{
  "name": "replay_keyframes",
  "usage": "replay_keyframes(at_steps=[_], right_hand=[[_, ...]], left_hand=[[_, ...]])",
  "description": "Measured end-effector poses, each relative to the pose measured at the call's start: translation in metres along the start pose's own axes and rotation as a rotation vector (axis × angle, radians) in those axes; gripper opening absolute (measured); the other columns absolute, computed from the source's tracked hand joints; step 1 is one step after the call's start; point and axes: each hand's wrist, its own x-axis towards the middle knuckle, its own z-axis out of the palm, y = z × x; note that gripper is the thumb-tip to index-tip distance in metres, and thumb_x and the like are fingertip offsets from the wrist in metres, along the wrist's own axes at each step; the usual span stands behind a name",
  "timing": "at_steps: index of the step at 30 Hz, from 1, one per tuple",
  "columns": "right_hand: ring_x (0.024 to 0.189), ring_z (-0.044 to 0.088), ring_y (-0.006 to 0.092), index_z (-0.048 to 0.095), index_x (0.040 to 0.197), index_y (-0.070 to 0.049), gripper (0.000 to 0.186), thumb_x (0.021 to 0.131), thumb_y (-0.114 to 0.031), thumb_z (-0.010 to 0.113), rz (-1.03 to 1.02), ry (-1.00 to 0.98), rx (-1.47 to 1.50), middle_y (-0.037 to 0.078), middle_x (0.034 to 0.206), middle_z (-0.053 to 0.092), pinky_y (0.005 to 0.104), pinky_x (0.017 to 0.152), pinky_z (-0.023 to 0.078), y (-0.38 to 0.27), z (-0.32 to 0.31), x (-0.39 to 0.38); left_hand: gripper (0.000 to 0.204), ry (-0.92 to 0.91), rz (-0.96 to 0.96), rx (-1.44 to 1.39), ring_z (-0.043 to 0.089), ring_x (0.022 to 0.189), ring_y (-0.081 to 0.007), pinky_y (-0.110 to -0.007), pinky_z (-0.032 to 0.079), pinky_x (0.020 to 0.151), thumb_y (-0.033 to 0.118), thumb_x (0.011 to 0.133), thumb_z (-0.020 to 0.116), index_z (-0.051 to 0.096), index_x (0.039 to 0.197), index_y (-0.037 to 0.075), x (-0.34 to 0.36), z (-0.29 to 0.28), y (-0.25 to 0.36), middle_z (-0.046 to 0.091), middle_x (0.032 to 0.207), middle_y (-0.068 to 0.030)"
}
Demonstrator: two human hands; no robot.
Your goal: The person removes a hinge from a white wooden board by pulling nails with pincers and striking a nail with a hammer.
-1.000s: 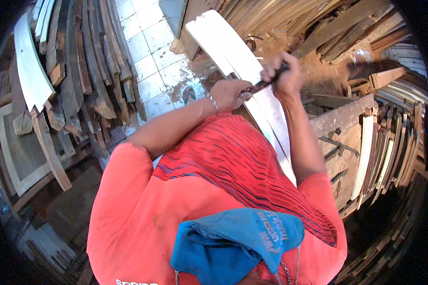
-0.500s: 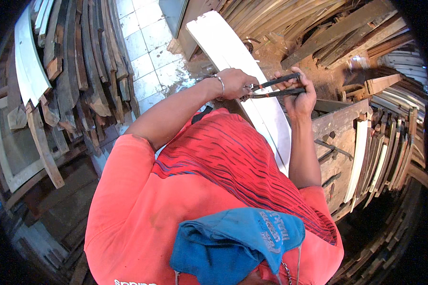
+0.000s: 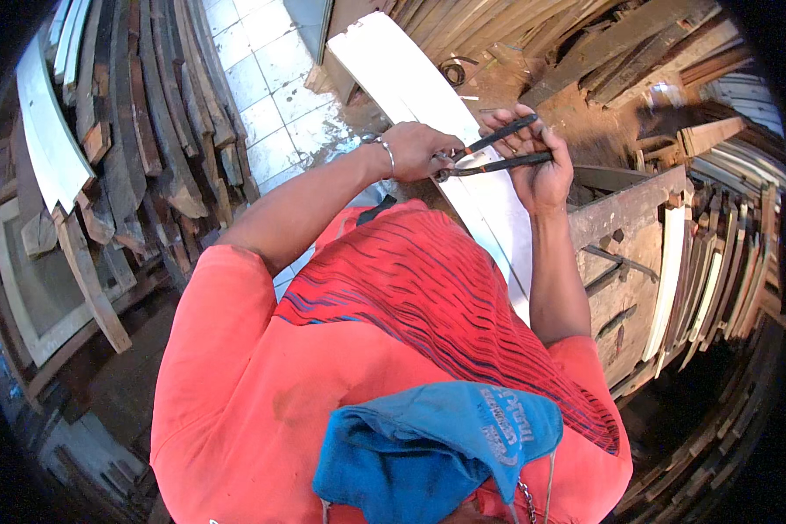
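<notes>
Over the long white board [image 3: 402, 74], which slants away in front of my body, I have the pliers [image 3: 506, 163] between my two hands, head toward my left and handles toward my right. My left grip [image 3: 413, 148] is closed, fingers pinching the metal head; a pale bracelet [image 3: 388, 157] circles that wrist. My right grip [image 3: 541, 170] is spread, palm turned up: the two dark handles stand apart in a V, the upper one lying across my loosely bent fingers, the lower one reaching the base of my thumb. Whether the pliers touch the board beneath, I cannot tell. Well apart to my left lies stacked timber [image 3: 140, 131], and beyond the board a dark coil [image 3: 453, 72] rests on the floor.
</notes>
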Motion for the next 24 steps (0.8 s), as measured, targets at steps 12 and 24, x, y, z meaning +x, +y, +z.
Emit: replay_keyframes(at_steps=[12, 24], right_hand=[[0.113, 0.063, 0.0425, 0.055, 0.127, 0.0, 0.046, 0.092, -0.027, 0.045, -0.203, 0.245, 0.006, 0.012, 0.091, 0.057, 0.06, 0.107, 0.044, 0.015, -0.005, 0.007], [0.099, 0.063, 0.0371, 0.06, 0.114, 0.004, 0.049, 0.096, -0.037, 0.04, -0.151, 0.002, 0.07, 0.016, 0.092, 0.06, 0.0534, 0.095, 0.048, 0.017, 0.015, 0.006]], left_hand=[[0.035, 0.154, -0.013, -0.067, 0.07, 0.092, -0.0352, -0.048, 0.055, 0.081, 0.023, 0.09, 0.063, 0.067, 0.125, 0.023, -0.005, 0.024, 0.002, 0.074, 0.099, -0.0098], [0.026, 0.252, 0.102, -0.071, 0.071, 0.086, -0.0355, -0.049, 0.055, 0.077, 0.027, 0.092, 0.064, 0.069, 0.117, 0.021, -0.01, 0.025, -0.009, 0.073, 0.093, -0.0116]])
